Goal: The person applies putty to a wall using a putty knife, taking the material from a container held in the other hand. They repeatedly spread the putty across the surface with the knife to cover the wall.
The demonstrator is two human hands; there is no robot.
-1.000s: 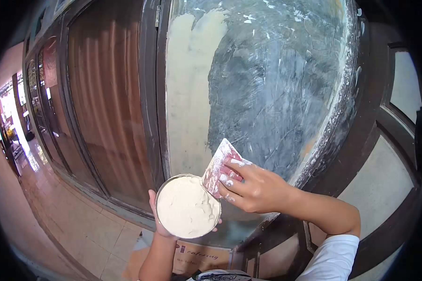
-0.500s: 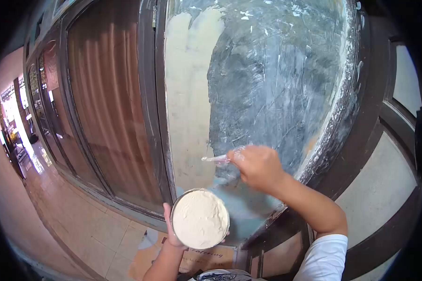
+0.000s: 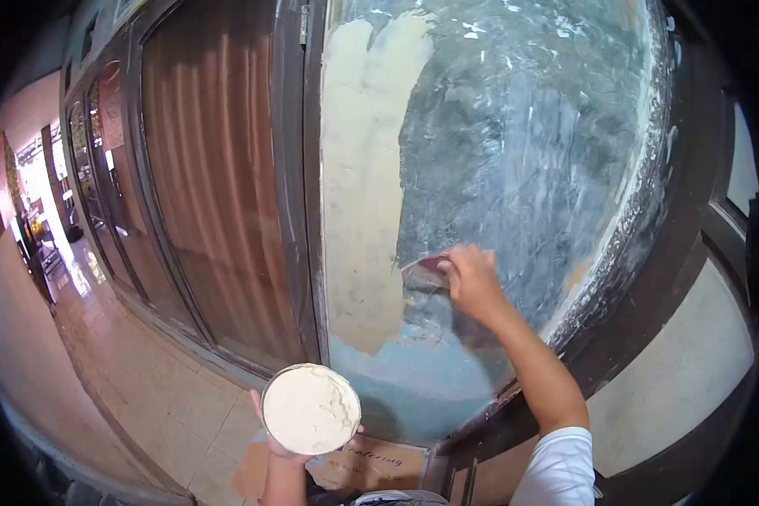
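Observation:
My left hand [image 3: 282, 452] holds up a round bowl [image 3: 360, 415] from below, fingers around its side. Cream-coloured putty [image 3: 305, 406] fills it nearly to the rim, its surface grooved on the right. In my right hand [image 3: 474, 278] is a putty knife [image 3: 431, 263] with a dark reddish handle, its thin blade pointing left. The blade's edge meets or almost meets the wall at the right border of a cream putty strip [image 3: 361, 185]; exact contact is hard to tell. Right of the strip, the wall [image 3: 497, 169] is patchy grey-blue, with light blue below.
A dark-framed window [image 3: 211, 169] with a brown curtain behind its glass stands left of the wall. On the right is dark wooden framing with pale panels [image 3: 683, 363]. A printed banner [image 3: 371, 462] lies below on the tiled floor [image 3: 160, 396].
The view has shifted, so the wall sits further right. My right hand has turned the putty knife and moved it to the strip's right border. The bowl has moved left and down from the wall.

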